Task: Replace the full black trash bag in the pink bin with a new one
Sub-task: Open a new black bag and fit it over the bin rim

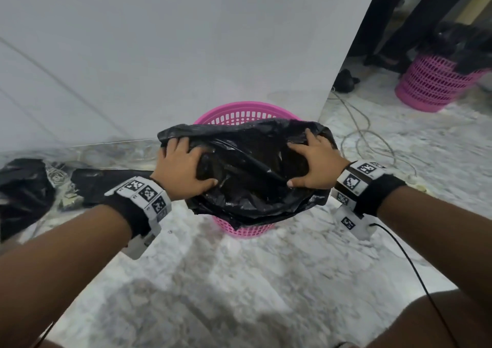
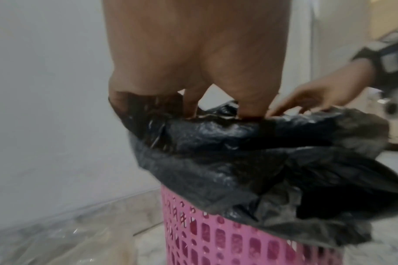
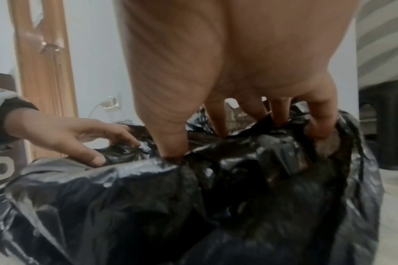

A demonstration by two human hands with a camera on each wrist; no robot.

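A pink mesh bin (image 1: 239, 111) stands on the floor against the white wall. A black trash bag (image 1: 253, 166) lies crumpled over its top, hanging down the near side and leaving the far rim bare. My left hand (image 1: 190, 162) holds the bag's left edge, fingers hooked over the film and thumb pressed into it. My right hand (image 1: 306, 161) grips the right edge with its fingers spread. In the left wrist view my fingers (image 2: 190, 105) dip into the bag (image 2: 238, 152) above the bin (image 2: 238, 242). In the right wrist view my fingers (image 3: 218, 118) dig into the folds (image 3: 148, 197).
A stuffed black bag (image 1: 24, 187) and a flat black bag (image 1: 106, 181) lie on the floor at left with clear plastic between them. A mirror (image 1: 372, 41) at right reflects a pink bin (image 1: 436, 84). Loose cable (image 1: 359, 134) loops on the marble floor.
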